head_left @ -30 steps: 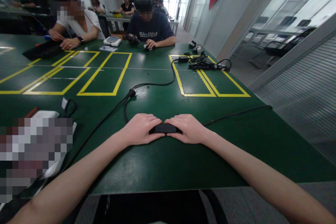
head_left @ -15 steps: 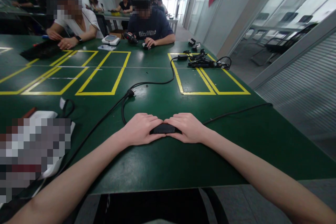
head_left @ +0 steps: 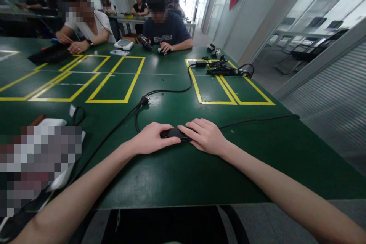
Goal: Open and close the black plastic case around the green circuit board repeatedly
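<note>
A black power adapter (head_left: 175, 133), a flat oblong brick, is between my two hands near the front of the green table. My left hand (head_left: 148, 138) closes round its left end, with the thumb along the near edge. Over the right end lie the fingers of my right hand (head_left: 206, 135), covering that part; its thumb is mostly hidden. A black cord with a plug (head_left: 144, 100) lies behind my left hand. From behind my right hand a thin black cable (head_left: 257, 120) runs to the table's right edge.
Yellow tape rectangles (head_left: 127, 101) mark the green table (head_left: 171, 183). A tangle of black cables and adapters (head_left: 225, 69) lies at the far right. White items, partly blurred out, sit at the left (head_left: 53, 122). Two people sit across the table, one beside a black tray (head_left: 51, 54).
My right hand has shifted its hold, its fingers lifting and spreading over the adapter's right part. My left fingers have drawn back, so more of the adapter's top shows. The view has shifted slightly.
</note>
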